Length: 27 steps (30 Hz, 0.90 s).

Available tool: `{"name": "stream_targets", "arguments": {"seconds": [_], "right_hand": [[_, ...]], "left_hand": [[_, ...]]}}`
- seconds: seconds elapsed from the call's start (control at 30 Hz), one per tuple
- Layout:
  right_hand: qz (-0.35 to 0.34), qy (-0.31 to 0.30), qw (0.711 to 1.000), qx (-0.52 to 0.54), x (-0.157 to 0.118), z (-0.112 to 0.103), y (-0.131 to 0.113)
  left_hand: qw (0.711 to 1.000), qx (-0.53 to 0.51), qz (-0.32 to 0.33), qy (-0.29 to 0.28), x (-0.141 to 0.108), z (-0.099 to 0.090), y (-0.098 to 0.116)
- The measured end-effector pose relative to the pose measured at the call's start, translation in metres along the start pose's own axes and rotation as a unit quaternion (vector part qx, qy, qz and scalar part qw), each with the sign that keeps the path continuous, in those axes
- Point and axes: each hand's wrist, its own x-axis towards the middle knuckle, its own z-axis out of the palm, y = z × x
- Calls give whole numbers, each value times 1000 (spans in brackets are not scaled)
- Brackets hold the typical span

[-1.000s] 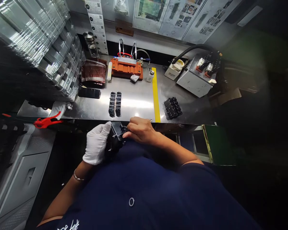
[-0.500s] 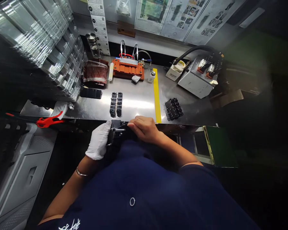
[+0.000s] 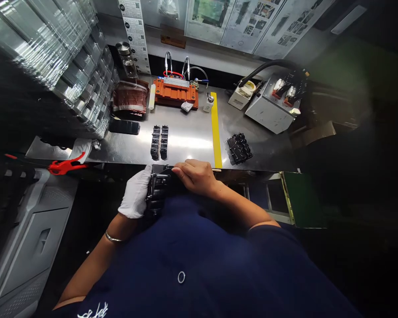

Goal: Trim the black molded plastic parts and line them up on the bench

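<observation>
My left hand (image 3: 135,193), in a white glove, is wrapped round the left side of a black ribbed part (image 3: 157,190) just below the table's front edge. Bare and closed, my right hand (image 3: 196,176) pinches a thin stick-like tool (image 3: 216,170) whose light end sticks out to the right; its fingertips are at the part's upper right. The tool's working tip is too small to make out. Two narrow black strips (image 3: 159,142) stand side by side on the metal table (image 3: 192,152), just beyond my hands. Right of the yellow tape lies a black cluster of parts (image 3: 239,148).
An orange fixture (image 3: 175,93) with hoses stands at the back, near a small white bottle (image 3: 208,104). A phone (image 3: 124,126) and wrapped trays (image 3: 82,75) are at the left, with red pliers (image 3: 67,164) at the edge. A grey box (image 3: 272,108) stands right.
The black part in my left hand has turned, so more of its ribbed face shows. My right hand has shifted slightly left with the tool.
</observation>
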Motion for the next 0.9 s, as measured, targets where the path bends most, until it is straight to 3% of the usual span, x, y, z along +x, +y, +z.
{"name": "stream_targets", "arguments": {"seconds": [0.2, 0.53, 0.7, 0.9], "right_hand": [[-4, 8, 1000, 4, -1, 3, 0], [39, -97, 985, 139, -6, 9, -1], [25, -145, 956, 254, -3, 3, 2], [46, -96, 950, 294, -3, 0, 0]], "left_hand": [[1000, 13, 12, 17, -3, 2, 2], [997, 57, 31, 30, -1, -3, -4], [993, 87, 66, 32, -8, -2, 1], [988, 71, 133, 21, -12, -6, -1]]}}
